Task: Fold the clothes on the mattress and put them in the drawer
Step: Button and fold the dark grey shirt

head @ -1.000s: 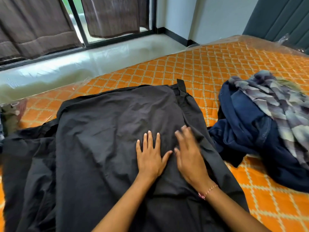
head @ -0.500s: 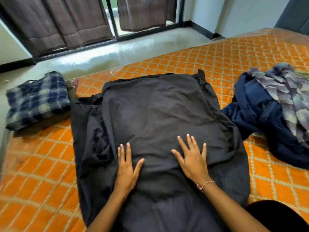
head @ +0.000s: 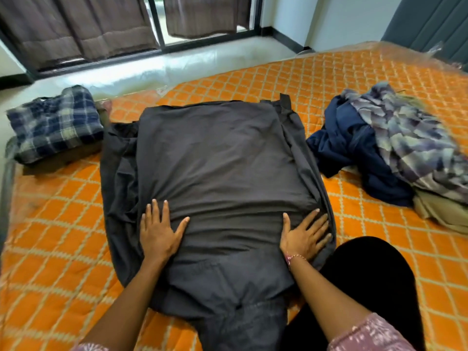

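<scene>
— Where does the dark grey garment [head: 217, 173] sit?

— Spread flat across the middle of the orange mattress [head: 50, 249], its near end running off toward the near edge. Both hands lie on it with fingers straight: the left hand [head: 158, 233] pressing near its left side, the right hand [head: 305, 233] at its right border. The hands are well apart and grip nothing.

— What could spoil the fold?

— My guess is the left side. Loose cloth is bunched there beyond the smoothed panel, and folding over it would likely trap creases. The fabric looks thin and slippery, so flat palms may drag the top layer askew rather than flatten it.

— Anything around it?

— A folded plaid shirt [head: 54, 122] rests at the far left corner, close to the bunched cloth; a wide sweep might nudge it. The unfolded heap [head: 387, 148] lies near the right edge, just beside the garment, and could catch a flap. No drawer is in view.
</scene>
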A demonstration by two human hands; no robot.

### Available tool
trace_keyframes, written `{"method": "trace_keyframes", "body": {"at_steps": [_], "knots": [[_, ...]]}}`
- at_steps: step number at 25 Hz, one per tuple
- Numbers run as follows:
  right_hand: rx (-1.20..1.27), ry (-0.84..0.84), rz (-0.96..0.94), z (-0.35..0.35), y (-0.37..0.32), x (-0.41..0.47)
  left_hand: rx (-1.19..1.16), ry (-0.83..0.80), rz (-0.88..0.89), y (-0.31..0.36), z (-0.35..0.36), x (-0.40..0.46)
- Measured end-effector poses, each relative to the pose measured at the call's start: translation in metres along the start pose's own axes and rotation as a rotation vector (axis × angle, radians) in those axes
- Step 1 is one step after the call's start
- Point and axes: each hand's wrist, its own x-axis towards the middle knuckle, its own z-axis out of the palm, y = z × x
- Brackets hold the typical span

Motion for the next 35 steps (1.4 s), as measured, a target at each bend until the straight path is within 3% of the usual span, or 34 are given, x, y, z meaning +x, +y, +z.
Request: {"method": "trace_keyframes", "body": {"at_steps": [2, 4, 5, 6, 8, 9, 12, 13, 15, 17, 18, 20, 22, 24, 26, 28, 30, 32, 35], "knots": [[0.036, 0.053, 0.036, -0.006, -0.015, -0.005, -0.062, 0.036, 0.076, -0.003, -0.013, -0.011], [-0.036, 0.08, -0.181, 0.006, -0.041, -0.025, -0.061, 0.285, 0.169, -0.012, -0.021, -0.024], [-0.081, 0.032, -0.362, 0.018, -0.062, -0.042, -0.031, 0.398, 0.083, -0.022, -0.026, -0.028], [-0.126, -0.049, -0.551, 0.029, -0.085, -0.062, -0.095, 0.433, -0.111, -0.034, -0.036, -0.028], [-0.227, -0.166, -0.848, 0.047, -0.123, -0.094, -0.355, 0.273, -0.539, -0.053, -0.053, -0.016], [-0.266, -0.235, -0.947, 0.051, -0.142, -0.105, -0.482, 0.174, -0.66, -0.066, -0.056, -0.005], [-0.157, -0.367, -0.968, 0.048, -0.183, -0.119, -1.219, 0.024, -0.761, -0.083, -0.074, 0.036], [-0.061, -0.381, -0.931, 0.043, -0.201, -0.119, -1.423, -0.097, -0.773, -0.081, -0.079, 0.047], [0.09, -0.419, -0.895, 0.031, -0.239, -0.11, -1.535, -0.328, -0.735, -0.072, -0.086, 0.062], [0.172, -0.454, -0.921, 0.021, -0.279, -0.103, -1.478, -0.378, -0.7, -0.068, -0.093, 0.074], [0.175, -0.48, -0.941, 0.021, -0.3, -0.102, -1.473, -0.329, -0.679, -0.071, -0.094, 0.081], [0.2, -0.581, -0.896, 0.025, -0.339, -0.102, -1.428, -0.052, -0.58, -0.074, -0.1, 0.089], [0.28, -0.721, -0.713, 0.035, -0.37, -0.104, -1.096, 0.179, -0.368, -0.074, -0.112, 0.081], [0.234, -0.721, -0.532, 0.049, -0.391, -0.101, -0.732, 0.219, -0.104, -0.067, -0.115, 0.061], [0.281, -0.667, -0.439, 0.058, -0.407, -0.094, -0.623, 0.216, 0.03, -0.065, -0.111, 0.046], [0.682, -0.838, -0.372, 0.057, -0.415, -0.088, -0.613, 0.185, 0.039, -0.066, -0.107, 0.032], [1.037, -0.952, -0.305, 0.033, -0.413, -0.077, -0.637, 0.257, -0.05, -0.064, -0.102, 0.022], [1.315, -0.948, -0.273, -0.001, -0.398, -0.055, -0.607, 0.252, -0.13, -0.05, -0.101, 0.01], [1.656, -0.933, -0.278, -0.054, -0.348, -0.003, -0.48, 0.073, -0.098, -0.013, -0.095, -0.019]]}}
